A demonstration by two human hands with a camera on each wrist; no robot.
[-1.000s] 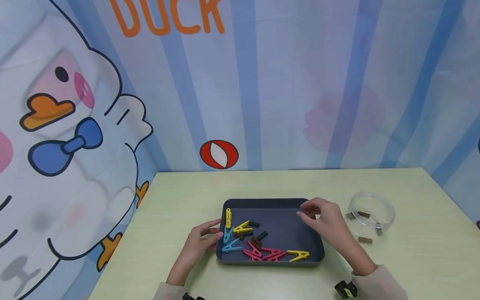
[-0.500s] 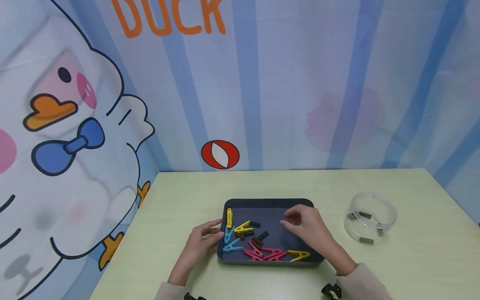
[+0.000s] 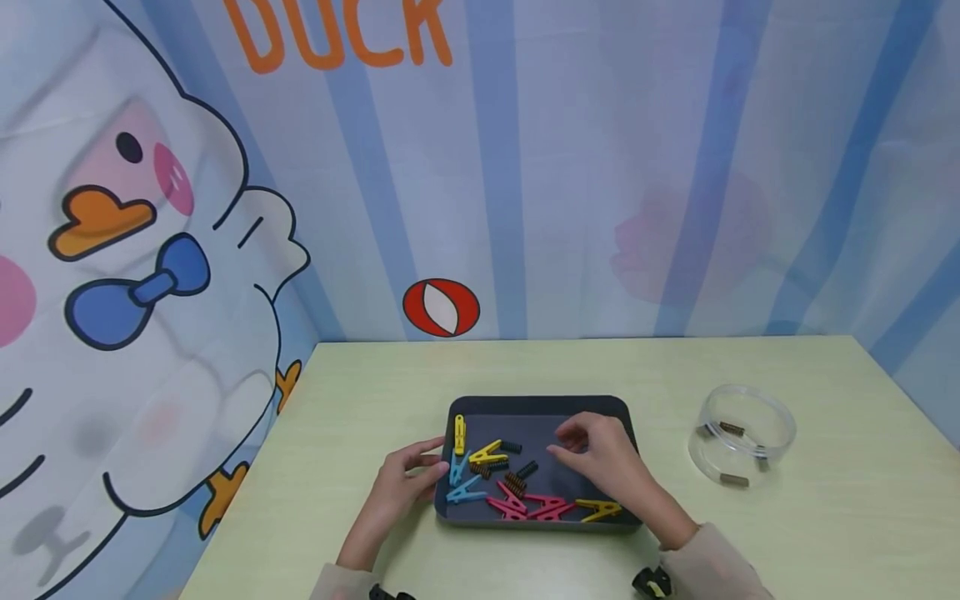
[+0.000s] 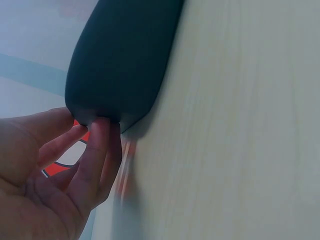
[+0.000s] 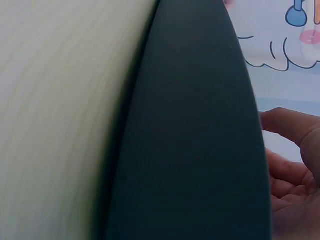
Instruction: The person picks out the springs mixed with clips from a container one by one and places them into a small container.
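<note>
A dark grey tray lies on the table with clothespins and coil springs in it. My left hand holds its left end; in the left wrist view the thumb meets the rim and the fingers press the outer wall. Over the tray's right half hovers my right hand, fingers loosely bent, thumb and fingertips apart, nothing visible between them. Left of its fingertips lie black and copper-coloured springs and a yellow clothespin. Two blue clothespins sit by the left wall, and several pink clothespins along the near wall.
A clear round container stands right of the tray with several springs seen in it. Another yellow clothespin lies in the tray's near right corner, and one more at the far left. A printed duck curtain backs the table.
My right hand has moved left, from the tray's right rim to above its inside. The left hand stays at the tray's left end, and the clothespins and springs lie as before.
</note>
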